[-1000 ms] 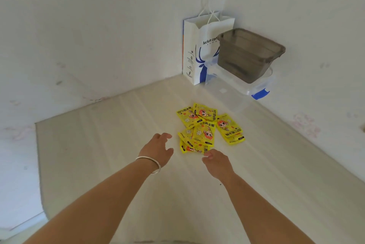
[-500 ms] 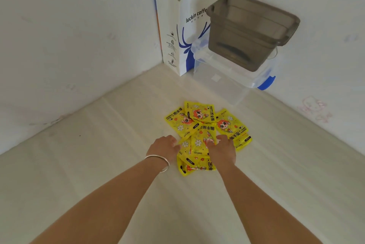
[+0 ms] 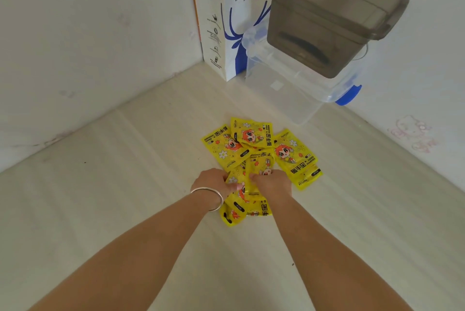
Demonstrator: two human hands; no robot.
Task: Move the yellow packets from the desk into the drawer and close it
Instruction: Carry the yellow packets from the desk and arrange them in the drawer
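Head view: both hands are down on the pile of yellow packets [image 3: 254, 157], which lies mid-bench, a bit fwd of the back corner. Left hand [image 3: 214, 181], w/ a silver bangle [image 3: 210, 197] on the wrist, has its fingers curled into the near-left part of the pile. Right hand [image 3: 273, 182] bunches its fingers on a packet in the middle, pinching it up so it buckles. Both hands are closed on packets; how many each has, can't tell.

Progress, as I judge it: barely begun. All packets in sight are on the bench [image 3: 125, 185], several overlapping, 3 or so spread beyond the hands toward the wall. None stowed yet. Drawer isn't in view, so can't say if it's open or where it sits. Left to do: gather, carry, drop in, shut it.

Around: white paper bag [image 3: 226, 34] w/ blue print stands in the corner; beside it a clear tub [image 3: 297, 89] w/ a blue clip, a smoky grey bin [image 3: 332, 21] stacked on top. Both sit well behind the pile, not in the way. Nothing blocks the hands; loose slippery packets may slide out of a big handful.
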